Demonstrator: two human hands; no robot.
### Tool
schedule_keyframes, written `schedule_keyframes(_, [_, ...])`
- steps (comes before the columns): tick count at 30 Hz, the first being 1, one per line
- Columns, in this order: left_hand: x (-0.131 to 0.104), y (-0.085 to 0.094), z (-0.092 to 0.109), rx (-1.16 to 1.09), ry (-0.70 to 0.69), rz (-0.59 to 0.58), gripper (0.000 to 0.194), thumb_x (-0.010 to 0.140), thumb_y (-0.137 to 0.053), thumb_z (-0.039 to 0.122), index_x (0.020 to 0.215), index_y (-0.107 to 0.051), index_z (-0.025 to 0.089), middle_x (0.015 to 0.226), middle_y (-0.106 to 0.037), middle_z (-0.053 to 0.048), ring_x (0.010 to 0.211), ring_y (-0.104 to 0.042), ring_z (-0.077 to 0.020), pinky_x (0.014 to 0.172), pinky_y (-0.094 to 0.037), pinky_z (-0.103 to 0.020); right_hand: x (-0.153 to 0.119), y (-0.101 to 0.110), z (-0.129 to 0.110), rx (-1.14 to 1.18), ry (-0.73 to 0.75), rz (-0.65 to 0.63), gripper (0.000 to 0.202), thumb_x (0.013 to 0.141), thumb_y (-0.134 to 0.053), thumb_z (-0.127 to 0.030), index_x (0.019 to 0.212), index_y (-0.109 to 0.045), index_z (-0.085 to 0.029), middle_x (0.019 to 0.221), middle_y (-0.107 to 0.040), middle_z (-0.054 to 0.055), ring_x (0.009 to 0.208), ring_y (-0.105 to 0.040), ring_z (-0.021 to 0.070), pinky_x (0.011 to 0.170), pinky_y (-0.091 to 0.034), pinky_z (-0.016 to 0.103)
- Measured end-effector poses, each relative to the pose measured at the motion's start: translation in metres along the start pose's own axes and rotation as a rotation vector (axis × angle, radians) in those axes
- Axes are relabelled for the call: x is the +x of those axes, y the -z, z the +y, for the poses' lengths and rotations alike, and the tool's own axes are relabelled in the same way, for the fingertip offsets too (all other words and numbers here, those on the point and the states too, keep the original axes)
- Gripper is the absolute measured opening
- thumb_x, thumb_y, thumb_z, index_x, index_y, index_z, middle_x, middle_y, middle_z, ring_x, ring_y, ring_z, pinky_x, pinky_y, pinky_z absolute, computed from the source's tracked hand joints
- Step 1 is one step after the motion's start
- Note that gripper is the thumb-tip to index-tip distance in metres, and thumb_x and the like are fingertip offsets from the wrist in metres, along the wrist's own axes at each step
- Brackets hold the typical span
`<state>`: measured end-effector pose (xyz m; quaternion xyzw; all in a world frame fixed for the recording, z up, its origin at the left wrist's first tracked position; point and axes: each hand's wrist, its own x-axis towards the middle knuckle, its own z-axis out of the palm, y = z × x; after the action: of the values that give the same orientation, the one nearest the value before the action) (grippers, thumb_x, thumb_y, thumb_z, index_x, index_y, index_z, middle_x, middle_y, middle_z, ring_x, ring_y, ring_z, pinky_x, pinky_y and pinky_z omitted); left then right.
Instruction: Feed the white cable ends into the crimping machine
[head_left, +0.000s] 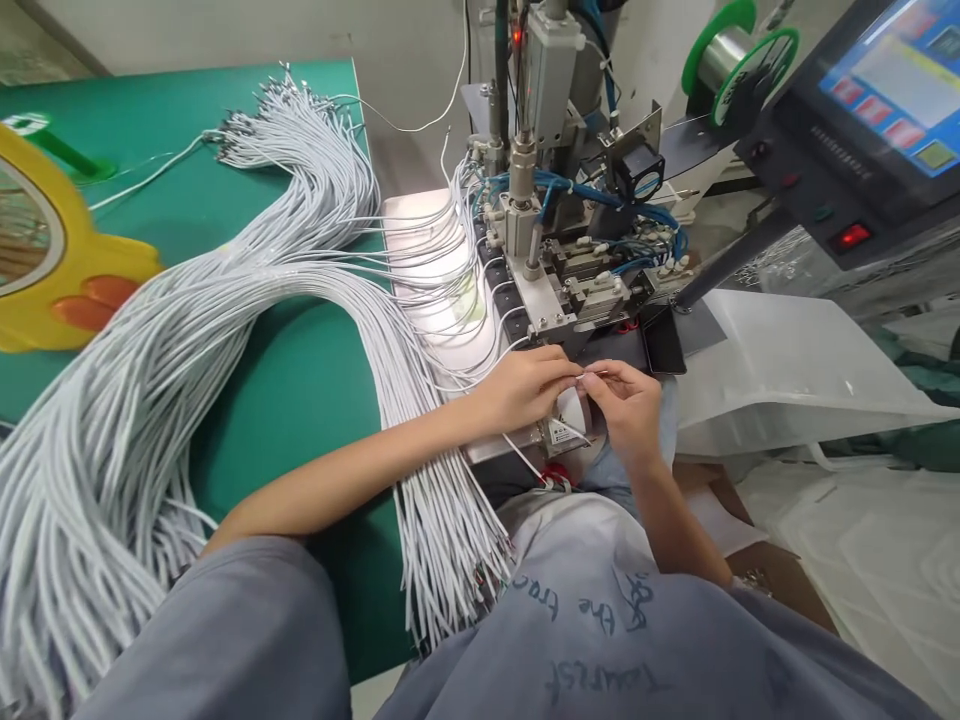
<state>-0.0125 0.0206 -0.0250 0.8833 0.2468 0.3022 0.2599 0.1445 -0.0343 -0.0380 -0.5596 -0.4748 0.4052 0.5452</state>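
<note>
My left hand (529,385) and my right hand (626,400) meet fingertip to fingertip in front of the machine's near end. Both are closed in a pinch on the thin end of a white cable (583,376), of which only a tiny bit shows between the fingers. Under my left wrist, a loose piece of white cable (525,458) slants down toward my lap. Along the bench lies a long bundle of white cables (367,310), and my left forearm crosses over its near part. Several single cables run from the bundle into the side of the machine (536,285).
A pale board (412,225) lies beneath the single cables. On the green bench (315,385) stands a yellow round-framed object (75,290). A control screen (900,90) and a green-rimmed wire spool (727,60) hang at upper right. A white plastic bin (787,350) sits to the right.
</note>
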Motion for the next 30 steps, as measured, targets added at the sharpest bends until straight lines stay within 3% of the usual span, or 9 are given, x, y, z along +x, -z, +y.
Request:
schedule_keyframes(7, [0.002, -0.002, -0.002, -0.035, 0.002, 0.07, 0.022, 0.089, -0.046, 0.018, 0.084, -0.066, 0.012, 0.073, -0.058, -0.004, 0.068, -0.054, -0.0097, 0.062, -0.044, -0.02, 0.003, -0.002, 0.001, 0.047, 0.062, 0.008, 0.015, 0.075, -0.064, -0.033, 0.08, -0.065, -0.019, 0.081, -0.063, 0.003, 0.064, -0.059, 0.0129, 0.062, -0.05, 0.029])
schedule_keyframes(13, [0.004, 0.001, 0.0, -0.077, 0.116, 0.103, 0.015, 0.083, -0.055, 0.018, 0.074, -0.065, 0.014, 0.066, -0.055, -0.001, 0.061, -0.052, -0.0085, 0.057, -0.041, -0.02, 0.004, -0.003, -0.006, -0.065, 0.033, 0.02, 0.017, 0.076, -0.061, -0.033, 0.072, -0.064, -0.018, 0.072, -0.061, 0.003, 0.065, -0.056, 0.0139, 0.06, -0.047, 0.027])
schedule_keyframes(19, [0.002, -0.002, -0.003, 0.007, 0.099, 0.137, 0.015, 0.08, -0.054, 0.011, 0.066, -0.061, 0.013, 0.065, -0.05, 0.0, 0.06, -0.048, -0.0086, 0.054, -0.036, -0.019, 0.009, 0.007, -0.016, -0.245, 0.049, -0.094, 0.018, 0.075, -0.06, -0.032, 0.069, -0.067, -0.017, 0.059, -0.05, -0.001, 0.05, -0.039, 0.0089, 0.047, -0.034, 0.025])
schedule_keyframes(23, [0.001, -0.004, -0.003, -0.028, 0.125, 0.16, 0.016, 0.076, -0.057, 0.01, 0.061, -0.054, 0.013, 0.063, -0.048, 0.002, 0.058, -0.045, -0.0079, 0.053, -0.034, -0.019, 0.013, 0.01, -0.014, -0.23, 0.012, -0.121, 0.016, 0.073, -0.061, -0.029, 0.064, -0.065, -0.016, 0.049, -0.037, -0.005, 0.046, -0.03, 0.0074, 0.045, -0.029, 0.024])
schedule_keyframes(30, [0.002, -0.004, 0.001, -0.185, 0.143, 0.171, 0.025, 0.075, -0.062, 0.016, 0.056, -0.046, 0.015, 0.057, -0.047, 0.004, 0.054, -0.044, -0.0067, 0.052, -0.035, -0.019, 0.008, -0.009, 0.008, 0.033, 0.067, 0.02, 0.015, 0.072, -0.064, -0.03, 0.065, -0.067, -0.017, 0.058, -0.049, -0.001, 0.056, -0.044, 0.0107, 0.051, -0.035, 0.025])
